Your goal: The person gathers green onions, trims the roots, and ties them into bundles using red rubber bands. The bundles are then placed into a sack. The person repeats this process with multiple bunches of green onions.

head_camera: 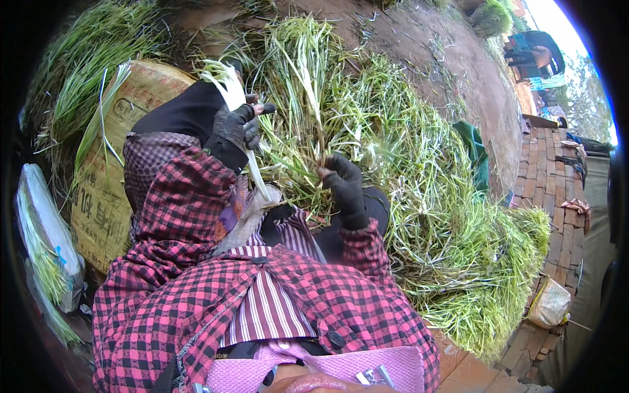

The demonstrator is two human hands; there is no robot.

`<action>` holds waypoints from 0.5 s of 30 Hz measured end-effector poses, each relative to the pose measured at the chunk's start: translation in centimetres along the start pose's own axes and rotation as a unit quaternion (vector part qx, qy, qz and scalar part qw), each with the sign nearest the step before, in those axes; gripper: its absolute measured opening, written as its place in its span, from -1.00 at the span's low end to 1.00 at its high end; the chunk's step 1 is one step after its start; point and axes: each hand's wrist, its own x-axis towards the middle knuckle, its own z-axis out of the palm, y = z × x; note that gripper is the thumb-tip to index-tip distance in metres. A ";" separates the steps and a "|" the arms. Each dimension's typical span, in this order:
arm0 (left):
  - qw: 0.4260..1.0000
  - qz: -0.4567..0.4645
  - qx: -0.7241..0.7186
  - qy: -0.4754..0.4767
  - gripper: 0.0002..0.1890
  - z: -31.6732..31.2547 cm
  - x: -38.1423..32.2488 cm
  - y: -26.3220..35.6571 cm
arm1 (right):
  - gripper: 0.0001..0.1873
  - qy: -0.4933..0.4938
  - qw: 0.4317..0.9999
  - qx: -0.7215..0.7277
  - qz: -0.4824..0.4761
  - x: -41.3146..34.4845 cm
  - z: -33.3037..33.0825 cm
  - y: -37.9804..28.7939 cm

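Observation:
My left hand [237, 128], in a dark glove with bare fingertips, is closed around a small bunch of white-stemmed, leek-like stalks [229, 86]. Their white lower ends slant down toward my lap. My right hand [345, 185], gloved the same way, pinches the brownish lower end of a thin green stalk [318, 125] between thumb and fingers. This stalk stretches up and away from me. Beneath and beyond both hands spreads a big heap of loose green leaves and stalks [422, 186].
To my left, a yellow sack [105, 196] bears writing and has several stalks on it. A white sack [51, 236] lies farther left. More greens [98, 64] are piled beyond. At right are green cloth [474, 154], brick paving [553, 196], a pale container [549, 303] and a distant vehicle [538, 54].

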 end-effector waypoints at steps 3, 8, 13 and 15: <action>0.999 -0.015 0.024 0.020 -0.63 0.9 -0.3 -0.6 | -0.90 -0.054 0.998 0.016 -0.007 -2.0 1.7 -1.3; 0.996 -0.075 0.037 -0.007 -0.69 0.0 0.5 -0.8 | -0.88 -0.125 0.988 -0.086 0.019 -2.1 2.1 1.3; 0.995 0.016 0.101 0.004 -0.71 1.2 -0.3 -0.9 | -0.74 -0.079 0.995 -0.034 -0.044 -0.3 3.8 -1.9; 0.992 0.041 0.120 -0.003 -0.69 2.0 -1.0 -0.7 | -0.72 -0.050 0.996 -0.066 -0.028 1.0 4.7 -3.6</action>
